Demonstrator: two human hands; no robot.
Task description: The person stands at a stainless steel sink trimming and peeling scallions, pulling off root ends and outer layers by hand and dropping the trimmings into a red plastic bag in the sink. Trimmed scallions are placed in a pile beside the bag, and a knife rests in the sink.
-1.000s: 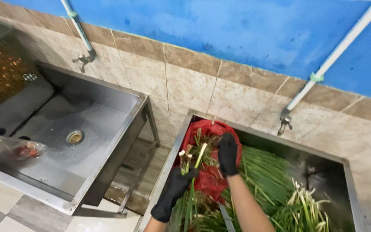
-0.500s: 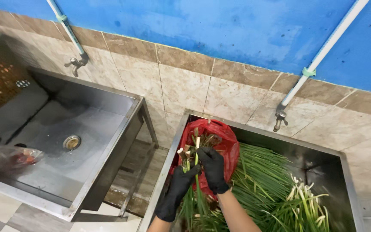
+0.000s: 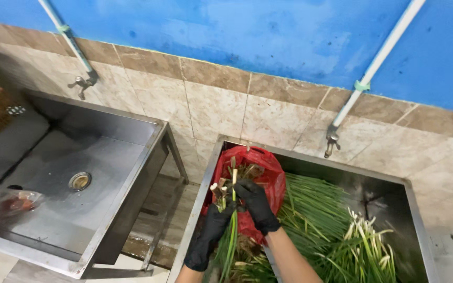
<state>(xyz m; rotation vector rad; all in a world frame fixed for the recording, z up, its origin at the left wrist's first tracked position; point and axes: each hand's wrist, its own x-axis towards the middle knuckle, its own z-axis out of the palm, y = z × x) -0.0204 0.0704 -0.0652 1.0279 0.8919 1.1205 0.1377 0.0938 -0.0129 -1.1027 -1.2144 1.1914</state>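
Right now I see both hands in black gloves over the right-hand steel sink (image 3: 414, 209). My left hand (image 3: 211, 233) is wrapped around a bunch of green onions (image 3: 230, 230), root ends pointing up and green leaves hanging down past the wrist. My right hand (image 3: 257, 203) is closed on the top of the same bunch, its fingers pinching near the pale root ends. The bunch sits just in front of a red plastic bag (image 3: 260, 170) that leans in the sink's near-left corner with trimmings inside. More green onions (image 3: 331, 220) lie heaped across the sink to the right. A tap (image 3: 332, 141) hangs from a white pipe above it. To the left stands a second steel sink (image 3: 69, 157) with a round drain (image 3: 80, 181).
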